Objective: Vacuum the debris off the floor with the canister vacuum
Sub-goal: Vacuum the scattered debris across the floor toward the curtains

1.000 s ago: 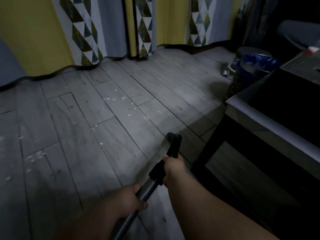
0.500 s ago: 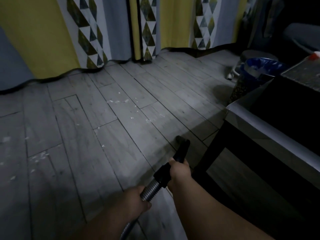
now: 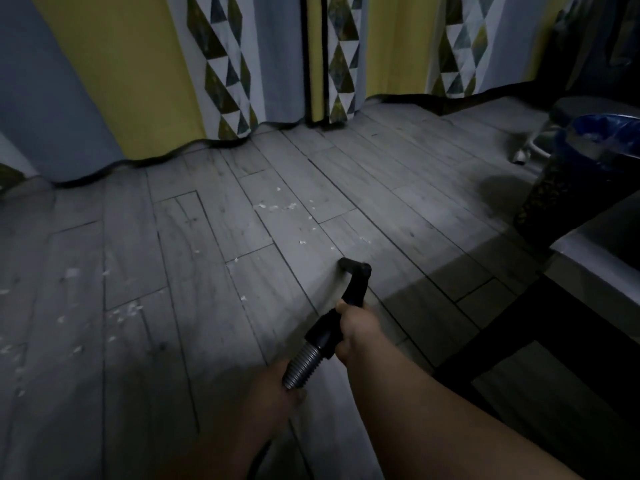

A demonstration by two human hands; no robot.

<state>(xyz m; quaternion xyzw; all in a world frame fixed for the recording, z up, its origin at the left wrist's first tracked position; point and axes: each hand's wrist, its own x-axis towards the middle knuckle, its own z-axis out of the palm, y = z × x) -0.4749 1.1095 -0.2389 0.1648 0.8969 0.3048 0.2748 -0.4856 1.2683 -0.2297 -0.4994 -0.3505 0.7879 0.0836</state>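
on the near-centre floor (image 3: pixel 415 209) | holding nozzle (image 3: pixel 356 275) down at the boards | clasping its stem with right hand (image 3: pixel 356 327), ribbed hose (image 3: pixel 303 367) with left hand (image 3: pixel 273 389) | noting white debris (image 3: pixel 277 206) uncollected beyond and far left (most work ahead, seemingly)

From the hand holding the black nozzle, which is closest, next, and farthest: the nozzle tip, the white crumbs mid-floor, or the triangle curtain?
1. Nozzle tip, just ahead of the right hand.
2. White crumbs, farther ahead and to the left.
3. Triangle curtain, hanging at the far back.
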